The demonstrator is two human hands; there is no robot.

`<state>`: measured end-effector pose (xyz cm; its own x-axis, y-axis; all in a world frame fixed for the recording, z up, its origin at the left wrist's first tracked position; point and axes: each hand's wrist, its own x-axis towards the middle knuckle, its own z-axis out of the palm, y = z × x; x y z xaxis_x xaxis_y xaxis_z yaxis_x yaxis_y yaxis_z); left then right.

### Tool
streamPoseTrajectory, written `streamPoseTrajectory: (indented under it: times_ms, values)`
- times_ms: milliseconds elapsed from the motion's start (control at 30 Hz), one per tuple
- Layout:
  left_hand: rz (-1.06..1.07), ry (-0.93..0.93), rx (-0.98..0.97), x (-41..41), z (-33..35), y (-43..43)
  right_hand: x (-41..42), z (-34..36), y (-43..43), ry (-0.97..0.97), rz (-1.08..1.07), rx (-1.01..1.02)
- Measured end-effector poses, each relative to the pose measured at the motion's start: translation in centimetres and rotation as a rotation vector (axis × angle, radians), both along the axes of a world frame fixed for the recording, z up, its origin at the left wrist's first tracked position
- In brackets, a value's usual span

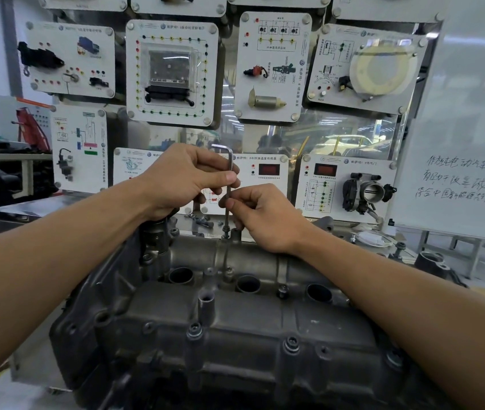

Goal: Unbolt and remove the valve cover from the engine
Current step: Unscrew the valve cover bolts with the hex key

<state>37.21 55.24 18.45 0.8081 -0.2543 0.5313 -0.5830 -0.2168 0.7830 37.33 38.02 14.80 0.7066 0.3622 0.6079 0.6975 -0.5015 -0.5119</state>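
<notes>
A grey metal valve cover (235, 321) fills the lower middle, with three round plug wells and several bolts along its edges. An L-shaped hex key (229, 161) stands upright, its tip in a bolt (225, 230) at the cover's far edge. My left hand (185, 179) pinches the key's upper shaft just below the bend. My right hand (265, 217) pinches the shaft lower down, just above the bolt.
A display wall of white training panels (173, 72) with car parts stands right behind the engine. A whiteboard (466, 179) with handwriting leans at the right. Loose bolts (202, 220) lie on the bench behind the cover. A workbench (10, 161) stands at the left.
</notes>
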Motion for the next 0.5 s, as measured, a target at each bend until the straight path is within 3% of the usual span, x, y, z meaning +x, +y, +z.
streamPoseTrajectory:
  times_ms: [300, 500]
  values:
    - [0.031, -0.065, -0.023, 0.1, 0.15, -0.04, 0.44, -0.27, 0.28, -0.006, -0.019, 0.234]
    - [0.047, -0.076, -0.02, 0.22, -0.02, -0.16, 0.49, -0.07, 0.24, 0.012, -0.026, 0.186]
